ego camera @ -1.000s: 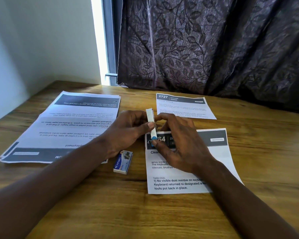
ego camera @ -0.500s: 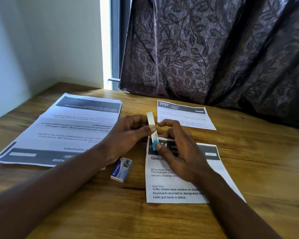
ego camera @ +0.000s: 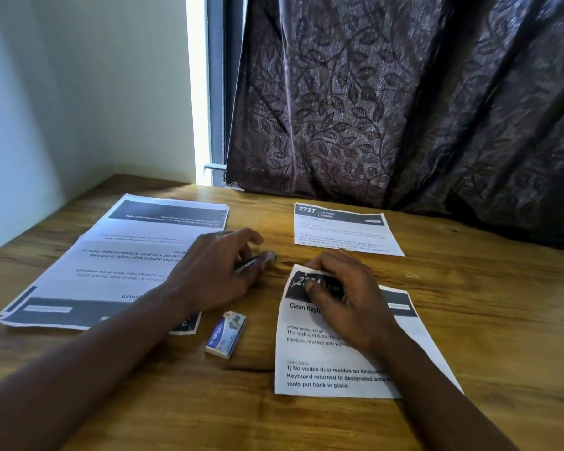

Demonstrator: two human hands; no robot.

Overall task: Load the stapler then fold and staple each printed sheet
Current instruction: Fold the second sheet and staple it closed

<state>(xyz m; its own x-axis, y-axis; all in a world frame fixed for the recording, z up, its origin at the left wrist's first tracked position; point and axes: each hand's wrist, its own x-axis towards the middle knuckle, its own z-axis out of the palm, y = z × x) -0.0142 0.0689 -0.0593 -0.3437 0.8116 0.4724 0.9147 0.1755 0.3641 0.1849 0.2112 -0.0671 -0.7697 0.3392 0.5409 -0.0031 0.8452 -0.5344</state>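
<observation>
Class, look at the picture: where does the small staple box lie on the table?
The staple box lies low in the head view on the wooden table, between the unfolded stack of sheets and the folded sheet.

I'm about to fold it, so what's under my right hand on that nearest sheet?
The right hand rests on the nearest sheet, covering part of its dark header and some text lines. Only paper shows around the fingers; anything small beneath the palm is hidden.

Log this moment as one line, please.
left hand: holds stapler | right hand: pressing folded sheet | staple box: on table
</observation>
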